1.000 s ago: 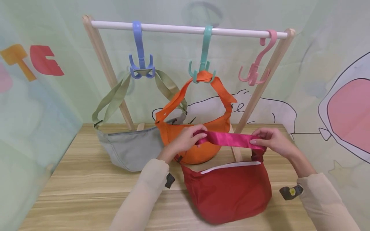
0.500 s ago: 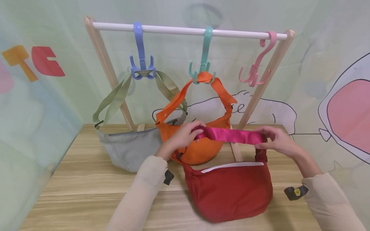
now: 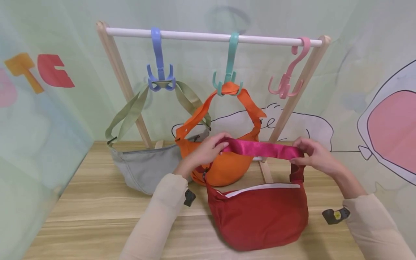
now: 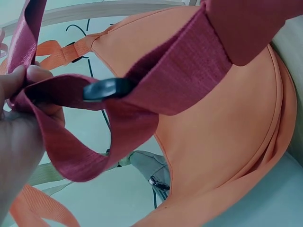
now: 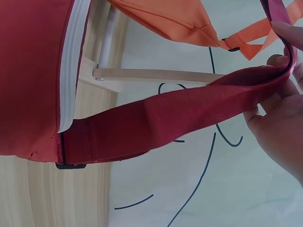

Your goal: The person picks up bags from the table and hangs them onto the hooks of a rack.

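Observation:
A red shoulder bag [image 3: 260, 216] with a white zip stands on the wooden table, its shiny magenta-red strap [image 3: 256, 148] raised above it. My left hand [image 3: 209, 148] pinches the strap's left end between thumb and fingers; in the left wrist view a dark buckle [image 4: 109, 89] shows on the looped strap. At the strap's right end, my right hand [image 3: 313, 153] grips the band, and in the right wrist view the strap [image 5: 161, 118] runs from the bag up to those fingers. Just behind the strap hangs an orange bag [image 3: 227, 169], partly covered by my left hand.
A wooden rack with a white rail [image 3: 195, 35] stands behind. A blue hook [image 3: 157, 54] carries a grey bag [image 3: 149, 168] by its green strap, and a green hook [image 3: 231, 54] carries the orange bag. The pink hook [image 3: 286, 79] at right holds no bag.
Both hands have risen slightly with the strap, and the right hand has shifted a little to the right, so the strap is spread wider. The red bag stays on the table.

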`<state>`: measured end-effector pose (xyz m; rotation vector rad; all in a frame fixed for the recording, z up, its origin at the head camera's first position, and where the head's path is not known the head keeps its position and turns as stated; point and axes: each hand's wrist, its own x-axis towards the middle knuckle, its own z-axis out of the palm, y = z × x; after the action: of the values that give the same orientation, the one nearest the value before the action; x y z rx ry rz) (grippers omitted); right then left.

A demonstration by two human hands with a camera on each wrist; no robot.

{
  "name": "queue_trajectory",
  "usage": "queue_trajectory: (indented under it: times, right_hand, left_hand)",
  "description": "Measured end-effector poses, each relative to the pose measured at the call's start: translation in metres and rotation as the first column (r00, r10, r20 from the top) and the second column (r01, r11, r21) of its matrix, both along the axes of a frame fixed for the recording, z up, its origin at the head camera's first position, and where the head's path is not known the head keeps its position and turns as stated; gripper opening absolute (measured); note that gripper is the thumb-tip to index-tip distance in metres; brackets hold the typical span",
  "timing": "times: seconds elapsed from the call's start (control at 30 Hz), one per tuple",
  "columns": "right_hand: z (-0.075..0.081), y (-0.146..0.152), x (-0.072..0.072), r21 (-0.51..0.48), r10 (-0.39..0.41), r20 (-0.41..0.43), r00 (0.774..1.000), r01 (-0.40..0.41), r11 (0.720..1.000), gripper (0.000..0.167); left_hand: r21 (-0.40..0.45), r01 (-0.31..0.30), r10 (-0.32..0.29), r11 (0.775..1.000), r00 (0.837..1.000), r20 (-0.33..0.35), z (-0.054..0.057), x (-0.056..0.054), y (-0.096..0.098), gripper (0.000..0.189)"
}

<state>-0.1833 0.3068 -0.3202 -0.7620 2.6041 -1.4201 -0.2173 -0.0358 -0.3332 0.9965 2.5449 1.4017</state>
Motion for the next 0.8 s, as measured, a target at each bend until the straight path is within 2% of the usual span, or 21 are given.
queue_trajectory:
  times: [0.13,0.43,0.8]
  right_hand:
    - [0.0010,0.0013,-0.0008,-0.006,0.000,0.005,1.000,0.000,1.000,0.026]
    - [0.0035,0.0028,-0.0004,0.027,-0.014,-0.015,1.000,0.014,1.000,0.025]
    - [0.0047,0.0045,0.0003,0.063,-0.016,-0.001,1.000,0.016,0.998,0.025]
  left_hand:
    - [-0.011,-0.026,0.026,1.000,1.000,-0.017,0.0002,-0.0003,-0.0008,0.017]
    - [-0.015,-0.024,0.023,1.000,0.999,-0.025,0.0048,-0.0010,-0.0021,0.018]
    - [-0.027,-0.052,0.049,0.998,0.993,-0.107,0.0042,-0.0034,-0.0070,0.016]
